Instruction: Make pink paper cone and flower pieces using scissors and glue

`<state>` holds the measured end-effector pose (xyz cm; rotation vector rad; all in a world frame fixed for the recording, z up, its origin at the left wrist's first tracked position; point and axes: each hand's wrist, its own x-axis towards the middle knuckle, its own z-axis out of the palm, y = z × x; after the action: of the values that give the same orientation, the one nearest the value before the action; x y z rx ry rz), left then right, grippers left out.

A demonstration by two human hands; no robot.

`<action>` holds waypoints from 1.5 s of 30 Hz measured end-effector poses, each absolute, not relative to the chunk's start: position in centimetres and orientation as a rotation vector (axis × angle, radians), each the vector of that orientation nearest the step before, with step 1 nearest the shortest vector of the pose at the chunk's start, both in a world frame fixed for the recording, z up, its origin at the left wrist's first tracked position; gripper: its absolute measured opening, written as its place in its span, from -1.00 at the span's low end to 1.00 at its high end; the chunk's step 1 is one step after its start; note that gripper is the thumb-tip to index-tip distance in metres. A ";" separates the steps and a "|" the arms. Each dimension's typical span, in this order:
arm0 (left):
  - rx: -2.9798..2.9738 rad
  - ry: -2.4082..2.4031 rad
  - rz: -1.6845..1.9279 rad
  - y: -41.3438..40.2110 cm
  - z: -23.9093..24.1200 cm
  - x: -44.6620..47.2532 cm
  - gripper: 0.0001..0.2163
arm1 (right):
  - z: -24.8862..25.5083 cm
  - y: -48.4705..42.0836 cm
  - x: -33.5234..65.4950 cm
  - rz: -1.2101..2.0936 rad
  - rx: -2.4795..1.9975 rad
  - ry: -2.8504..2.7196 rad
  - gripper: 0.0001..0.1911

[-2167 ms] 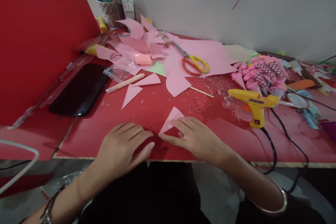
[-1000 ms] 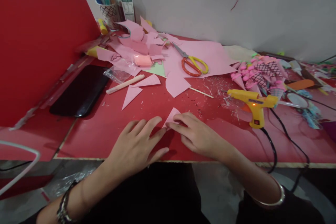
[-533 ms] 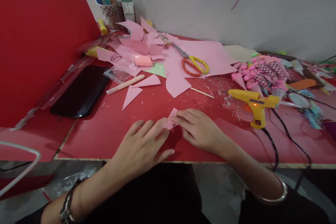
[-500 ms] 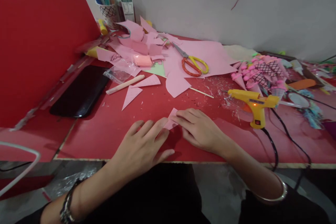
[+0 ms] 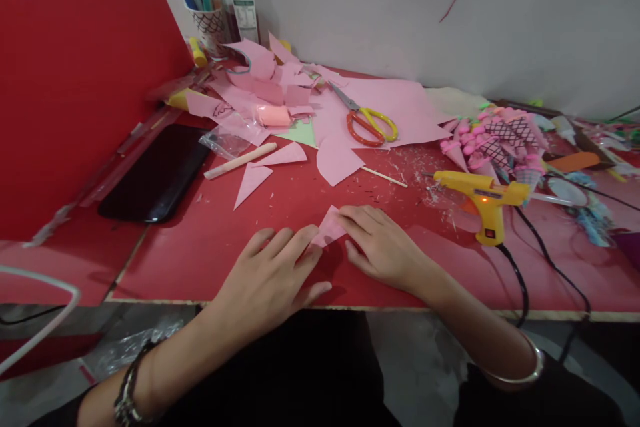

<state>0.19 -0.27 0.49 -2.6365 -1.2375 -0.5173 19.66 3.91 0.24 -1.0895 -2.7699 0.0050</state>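
Observation:
A small piece of pink paper [image 5: 331,226] lies on the red table between my two hands. My left hand [image 5: 274,268] rests palm down with fingers stretched and thumb apart, its index fingertip pressing the paper's left edge. From the other side, my right hand [image 5: 383,240] lays its extended fingers over the paper's right edge, thumb tucked lower. Both hands are open, and the fingertips hide parts of the paper's edges. Farther back lie two cut pink paper wedges [image 5: 253,185] and a pale rolled stick [image 5: 240,161].
A yellow glue gun [image 5: 484,195], its orange light lit, stands at right with a black cord. Scissors [image 5: 367,121] lie on a pink sheet [image 5: 410,97]. A black phone [image 5: 156,173] is at left. Pink cone-shaped crafts [image 5: 500,137] and a pen cup [image 5: 207,30] are farther back.
My right fingers have shifted slightly to the right, uncovering a little more of the pink paper. My left hand stays almost where it was.

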 end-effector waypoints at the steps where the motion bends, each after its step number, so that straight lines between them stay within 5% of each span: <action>1: -2.637 -1.237 -0.515 -0.3 0.5 0.2 -0.75 | 0.2 3.9 19.6 0.002 -1.091 -2.765 -0.61; 21: -2.696 -1.431 -0.581 0.7 0.9 -2.0 -0.76 | 0.0 3.4 19.8 -0.112 -0.922 -2.743 -0.74; 37: -2.515 -1.506 -0.598 2.6 3.5 -3.4 -0.68 | 3.4 6.1 18.2 0.312 -0.900 -2.950 -0.58; 42: -2.524 -1.570 -0.733 3.8 4.9 -3.5 -0.61 | 4.1 7.1 18.0 0.345 -0.861 -3.058 -0.89; 45: -2.602 -1.582 -0.977 5.3 5.1 -3.7 -0.56 | 4.5 7.4 18.4 0.543 -0.840 -3.028 -0.90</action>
<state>-3.75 5.30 5.07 -2.6019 -1.5825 -0.9774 18.35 7.42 4.53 -0.8403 -3.0284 0.5430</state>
